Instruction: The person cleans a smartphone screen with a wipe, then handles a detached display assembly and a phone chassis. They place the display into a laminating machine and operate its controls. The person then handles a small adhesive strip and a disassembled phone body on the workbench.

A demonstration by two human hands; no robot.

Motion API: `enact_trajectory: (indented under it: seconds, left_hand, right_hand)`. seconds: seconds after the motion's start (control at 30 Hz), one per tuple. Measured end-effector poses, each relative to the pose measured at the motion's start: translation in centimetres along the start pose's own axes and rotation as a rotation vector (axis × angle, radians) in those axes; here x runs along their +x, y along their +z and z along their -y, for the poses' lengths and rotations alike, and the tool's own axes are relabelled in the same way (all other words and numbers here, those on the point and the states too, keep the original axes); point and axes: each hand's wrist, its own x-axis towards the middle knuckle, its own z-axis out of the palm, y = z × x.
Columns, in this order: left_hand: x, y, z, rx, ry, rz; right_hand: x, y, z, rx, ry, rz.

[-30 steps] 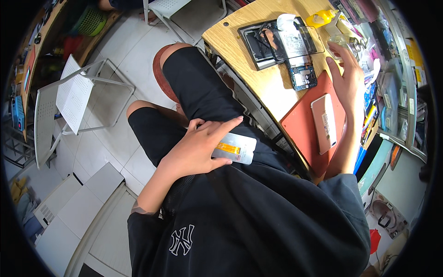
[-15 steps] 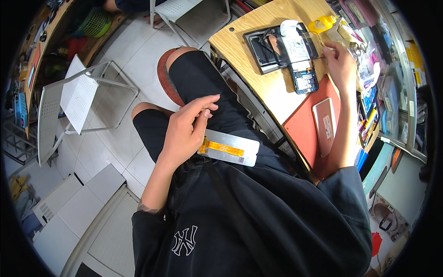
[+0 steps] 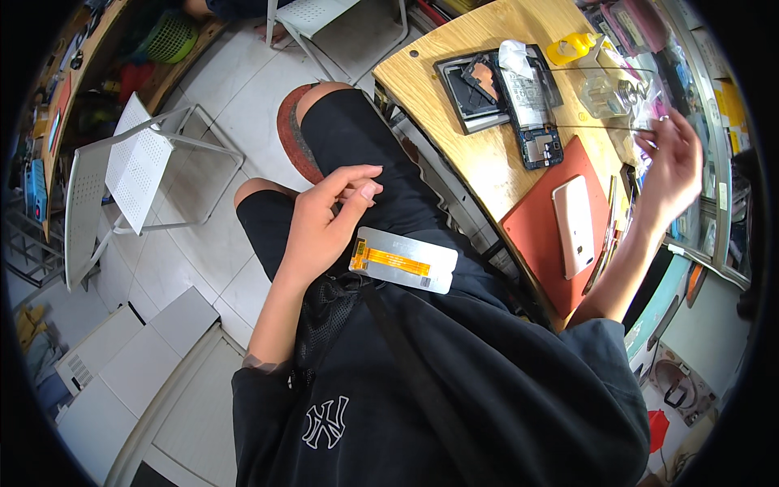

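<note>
My right hand (image 3: 673,172), at the right side of the wooden table, pinches the end of a thin black-edged frame (image 3: 599,127) that looks see-through inside. It reaches left to an opened smartphone (image 3: 539,148) with bare battery and circuit board. Under that phone lies a black rectangular tray (image 3: 466,120) holding a dark part with a copper patch (image 3: 484,81). Over my thigh, my left hand (image 3: 323,227) hangs loosely curled, thumb apart from the index finger, with nothing visible in it. Beside it a silver display panel (image 3: 442,264) with an orange ribbon cable lies on my lap.
A pink-gold phone (image 3: 574,227) lies on a red mat (image 3: 531,223), with slim tools (image 3: 607,243) along its right edge. A yellow bottle (image 3: 570,49) and a clear jar (image 3: 599,97) stand farther back. White folding chairs (image 3: 142,166) stand at left.
My right hand has moved right and slightly nearer, drawing the black-edged frame off the opened phone. The phone under the red mat's former shadow shows more clearly. My left hand is nearly still.
</note>
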Motion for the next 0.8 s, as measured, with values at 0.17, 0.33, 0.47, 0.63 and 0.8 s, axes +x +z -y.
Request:
enact_trajectory:
  seconds: [0.17,0.33,0.47,0.63,0.8]
  left_hand:
    - [0.3,-1.5,-0.6,-0.201,0.032,-0.021]
    - [-0.4,-1.2,-2.7,-0.530,-0.025,0.219]
    - [-1.1,0.2,-3.6,-1.054,-0.070,0.477]
    - [-0.8,0.3,-3.5,-1.069,-0.082,0.478]
    - [-0.6,0.4,-3.0,-1.061,-0.107,0.501]
  right_hand:
    - [-0.5,-1.8,5.6,0.115,-0.189,-0.017]
    - [-6.0,2.6,9.6,0.449,0.040,0.535]
    - [-10.6,6.9,11.2,0.662,0.265,0.807]
    - [-11.7,8.8,11.3,0.524,0.211,0.839]
    - [-11.8,9.5,11.4,0.395,0.076,0.852]
